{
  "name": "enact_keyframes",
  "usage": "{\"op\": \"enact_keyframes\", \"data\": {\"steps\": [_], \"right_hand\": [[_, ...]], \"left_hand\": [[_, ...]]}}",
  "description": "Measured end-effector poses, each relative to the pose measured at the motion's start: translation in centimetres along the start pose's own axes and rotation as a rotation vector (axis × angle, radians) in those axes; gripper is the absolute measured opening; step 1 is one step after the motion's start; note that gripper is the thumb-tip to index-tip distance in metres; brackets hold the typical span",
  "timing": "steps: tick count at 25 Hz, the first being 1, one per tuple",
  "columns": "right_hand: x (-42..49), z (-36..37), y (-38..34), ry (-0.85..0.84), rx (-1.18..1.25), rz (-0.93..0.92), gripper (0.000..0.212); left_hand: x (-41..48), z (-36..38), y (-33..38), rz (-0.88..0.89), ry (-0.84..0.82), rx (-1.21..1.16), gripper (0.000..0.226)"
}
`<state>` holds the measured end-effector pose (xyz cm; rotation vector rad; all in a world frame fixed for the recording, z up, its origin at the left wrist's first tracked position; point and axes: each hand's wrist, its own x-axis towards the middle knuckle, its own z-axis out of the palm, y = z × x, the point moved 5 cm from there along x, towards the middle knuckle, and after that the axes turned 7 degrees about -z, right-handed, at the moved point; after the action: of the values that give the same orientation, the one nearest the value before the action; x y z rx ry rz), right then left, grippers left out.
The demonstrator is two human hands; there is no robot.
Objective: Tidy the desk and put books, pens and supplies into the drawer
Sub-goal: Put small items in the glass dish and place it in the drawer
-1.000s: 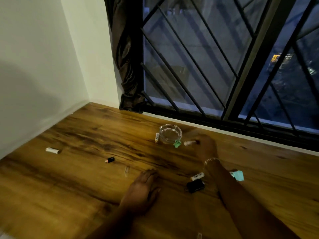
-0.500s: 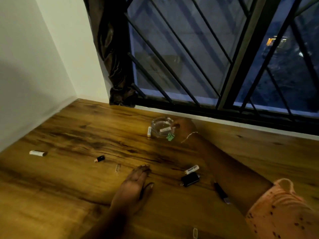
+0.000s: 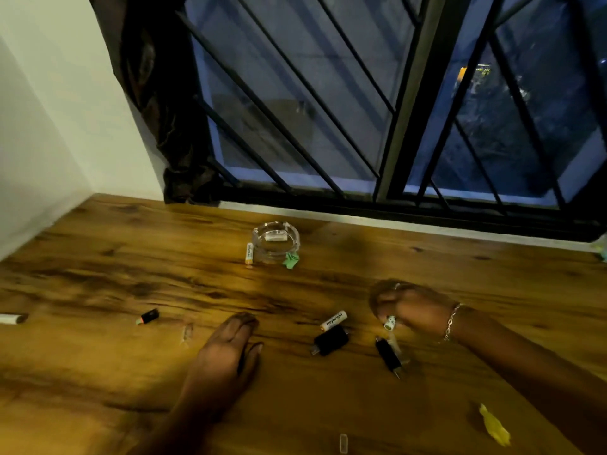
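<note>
Left hand flat, palm down on wooden desk, fingers straight, gripping nothing. Right hand curled, pinching small white item at its fingertips. Between the hands: Heybright battery touching black block. Black stick just under right hand. Glass ashtray well beyond both hands, second battery and green scrap beside it.

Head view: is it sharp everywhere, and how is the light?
In the head view the light is dim and warm on the wooden desk, with dark night behind the window; the right hand is smeared by motion blur, as is the small white item it pinches; the battery label reads sharply.
</note>
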<state>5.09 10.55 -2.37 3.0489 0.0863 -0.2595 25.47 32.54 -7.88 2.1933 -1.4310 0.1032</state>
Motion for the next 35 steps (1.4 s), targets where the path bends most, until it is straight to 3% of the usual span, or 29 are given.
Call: {"op": "enact_keyframes", "data": {"steps": [3,9,13,16,20,22,23,25,28,35], "right_hand": [[1.7,-0.3,0.6,-0.014,0.004,0.035,0.022],[13.3,-6.7,1.6,0.229,-0.009,0.068,0.018],[20.4,-5.6,2.1,0.091,-0.186,0.109,0.024],[21.8,-5.3,1.7,0.027,-0.115,0.144,0.038],[19.6,-6.3,1.4,0.154,0.19,0.264,0.043],[16.9,-6.2,1.2,0.273,0.305,0.25,0.025],[15.2,-5.5,0.7,0.268,0.395,0.214,0.018],[11.9,-3.7,-0.7,0.099,0.518,0.128,0.014],[9.0,-0.9,-1.6,-0.06,0.435,0.136,0.024],[9.5,-1.5,-2.1,0.034,0.331,0.126,0.021]], "left_hand": [[0.2,0.3,-0.4,-0.003,0.0,-0.004,0.051],[0.3,0.4,-0.4,0.031,0.017,-0.016,0.037],[0.3,0.2,-0.2,0.035,0.04,-0.038,0.032],[0.1,0.2,-0.1,0.041,0.034,-0.034,0.031],[0.2,0.2,-0.3,0.031,0.054,-0.049,0.032],[0.3,0.4,-0.4,0.02,0.051,-0.043,0.034],[0.3,0.5,-0.4,0.012,0.042,-0.037,0.035],[0.3,0.5,-0.5,0.008,0.036,-0.018,0.037],[0.2,0.4,-0.4,0.01,0.048,0.009,0.037],[0.1,0.4,-0.4,0.046,0.069,-0.008,0.032]]}}
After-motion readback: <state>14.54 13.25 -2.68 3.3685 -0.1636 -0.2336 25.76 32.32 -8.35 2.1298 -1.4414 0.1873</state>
